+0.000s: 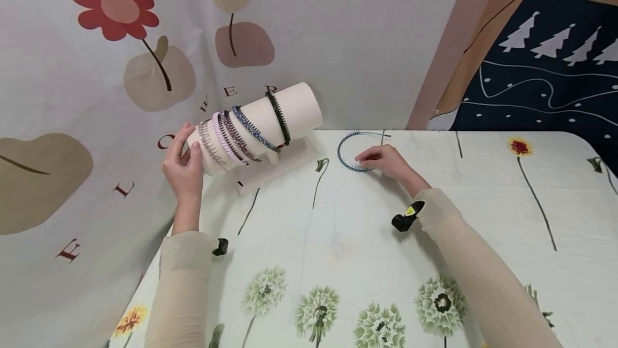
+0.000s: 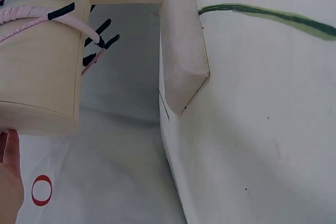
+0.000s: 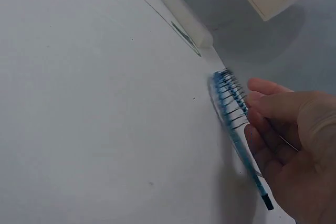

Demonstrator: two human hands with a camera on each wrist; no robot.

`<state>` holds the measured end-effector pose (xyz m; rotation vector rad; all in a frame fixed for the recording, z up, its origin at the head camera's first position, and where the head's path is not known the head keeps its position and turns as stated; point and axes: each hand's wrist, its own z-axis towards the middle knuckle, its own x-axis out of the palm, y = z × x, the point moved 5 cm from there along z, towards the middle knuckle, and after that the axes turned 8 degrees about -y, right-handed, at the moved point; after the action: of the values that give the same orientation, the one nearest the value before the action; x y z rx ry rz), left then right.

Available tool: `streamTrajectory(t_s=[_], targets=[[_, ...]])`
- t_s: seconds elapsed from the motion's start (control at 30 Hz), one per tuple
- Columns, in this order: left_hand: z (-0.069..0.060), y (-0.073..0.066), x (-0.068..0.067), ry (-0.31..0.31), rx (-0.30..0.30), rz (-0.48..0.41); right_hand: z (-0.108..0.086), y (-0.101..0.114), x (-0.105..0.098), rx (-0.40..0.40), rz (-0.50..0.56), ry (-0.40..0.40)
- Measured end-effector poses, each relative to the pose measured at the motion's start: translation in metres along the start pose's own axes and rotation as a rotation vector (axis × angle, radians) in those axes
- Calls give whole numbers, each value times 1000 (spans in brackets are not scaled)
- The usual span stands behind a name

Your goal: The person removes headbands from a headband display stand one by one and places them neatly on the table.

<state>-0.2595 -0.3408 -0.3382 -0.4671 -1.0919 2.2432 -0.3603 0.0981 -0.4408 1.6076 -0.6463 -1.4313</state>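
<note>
A cream cylindrical headband stand (image 1: pixel 300 108) lies sideways over its flat base (image 1: pixel 285 168), at left centre in the head view. My left hand (image 1: pixel 185 168) grips its near left end, fingertips and thumb against the rim; the left wrist view shows only part of that hand (image 2: pixel 9 177). Several toothed headbands circle the cylinder, among them a black headband (image 1: pixel 279 117), a blue glittery headband (image 1: pixel 251 127) and a lilac headband (image 1: pixel 223 136). Right of the stand, my right hand (image 1: pixel 386 160) pinches one arm of a blue toothed headband (image 1: pixel 340 149), partly hidden by the fingers in the right wrist view.
A white cloth with printed flowers covers the table (image 1: pixel 338 251). Behind it hangs a pale printed curtain (image 1: pixel 367 42), close behind the stand. A dark fabric with white trees (image 1: pixel 545 74) hangs at the far right. Black wrist devices (image 1: pixel 404 221) sit at both sleeves.
</note>
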Motion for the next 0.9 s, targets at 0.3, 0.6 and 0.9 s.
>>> streamTrajectory(t_s=[0.3, 0.6, 0.9], targets=[[-9, -29, -1, 4, 5, -8, -2, -3, -1, 27, -24, 4], [-8, -30, -2, -2, 8, -18, -1, -1, 2, 14, -1, 11], [-2, -8, 0, -4, 0, -4, -2, 3, 8, -33, 39, 9]])
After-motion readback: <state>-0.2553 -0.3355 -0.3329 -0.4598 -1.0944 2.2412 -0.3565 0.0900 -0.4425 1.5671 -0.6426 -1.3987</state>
